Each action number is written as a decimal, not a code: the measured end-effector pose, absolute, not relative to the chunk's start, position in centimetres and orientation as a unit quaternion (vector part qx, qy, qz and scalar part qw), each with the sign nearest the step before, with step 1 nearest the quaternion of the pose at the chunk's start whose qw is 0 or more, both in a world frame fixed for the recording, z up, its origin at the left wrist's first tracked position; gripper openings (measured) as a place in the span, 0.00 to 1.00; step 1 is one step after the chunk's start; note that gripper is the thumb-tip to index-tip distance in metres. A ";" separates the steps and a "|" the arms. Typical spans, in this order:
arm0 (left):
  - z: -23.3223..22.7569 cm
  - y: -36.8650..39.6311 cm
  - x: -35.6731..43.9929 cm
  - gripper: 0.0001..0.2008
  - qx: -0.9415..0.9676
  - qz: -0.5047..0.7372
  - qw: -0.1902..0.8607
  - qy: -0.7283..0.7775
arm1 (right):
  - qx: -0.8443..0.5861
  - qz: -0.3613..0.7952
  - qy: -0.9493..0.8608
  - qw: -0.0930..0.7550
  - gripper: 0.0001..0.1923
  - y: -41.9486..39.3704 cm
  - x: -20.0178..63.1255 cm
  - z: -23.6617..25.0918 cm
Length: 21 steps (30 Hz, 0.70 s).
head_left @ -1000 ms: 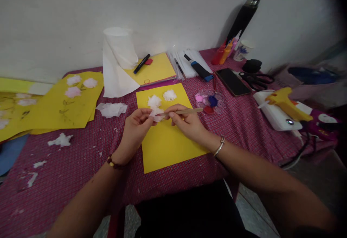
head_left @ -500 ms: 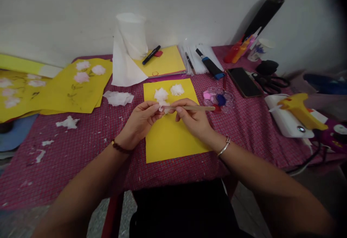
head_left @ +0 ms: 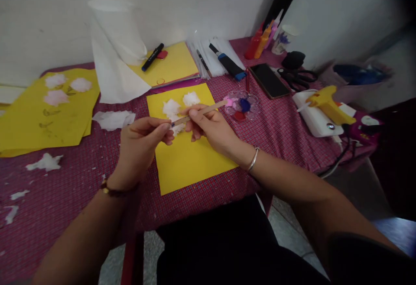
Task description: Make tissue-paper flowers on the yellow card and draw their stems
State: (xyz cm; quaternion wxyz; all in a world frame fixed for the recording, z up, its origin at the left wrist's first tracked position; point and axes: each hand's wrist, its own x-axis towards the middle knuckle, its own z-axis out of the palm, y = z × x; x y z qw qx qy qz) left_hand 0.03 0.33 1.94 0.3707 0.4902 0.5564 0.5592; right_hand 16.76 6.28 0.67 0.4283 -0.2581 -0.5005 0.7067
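A thin, flat wooden stick (head_left: 211, 107) with a dark mark near its left end slants up to the right between my hands. My right hand (head_left: 208, 129) pinches it around the middle. The fingertips of my left hand (head_left: 143, 142) are closed on its left end. Below my hands lies a yellow sheet (head_left: 195, 159) with fluffy white tissue tufts (head_left: 170, 108) on its upper part. One tuft is partly hidden behind my fingers. Just past the stick's right end sits a clear flower-shaped palette (head_left: 251, 96) with pink, blue and red paint.
Left are yellow sheets with pink tissue flowers (head_left: 56, 98), a flattened tissue (head_left: 113, 120) and torn scraps (head_left: 45, 162). Behind stand a paper roll (head_left: 118, 34), a marker (head_left: 152, 57) and paint bottles (head_left: 253, 46). Right are a phone (head_left: 269, 80), scissors (head_left: 299, 77) and a yellow glue gun (head_left: 328, 103).
My view has swung to the right, so the table's things sit further left. The stick has tilted, its right end now higher, and my left fingers have come to its left end.
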 end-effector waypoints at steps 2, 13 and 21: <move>2.1 0.9 -0.1 0.04 0.430 0.565 0.472 0.523 | -0.209 0.725 -0.496 0.430 0.17 6.5 16.8 0.9; 1.2 1.4 -1.7 0.15 0.781 0.345 0.023 0.521 | -0.264 0.872 -0.247 0.330 0.15 8.3 16.7 -0.9; -1.1 2.7 -3.1 0.10 0.818 0.227 0.075 0.524 | -0.361 0.746 -0.426 0.364 0.16 10.0 18.0 -0.4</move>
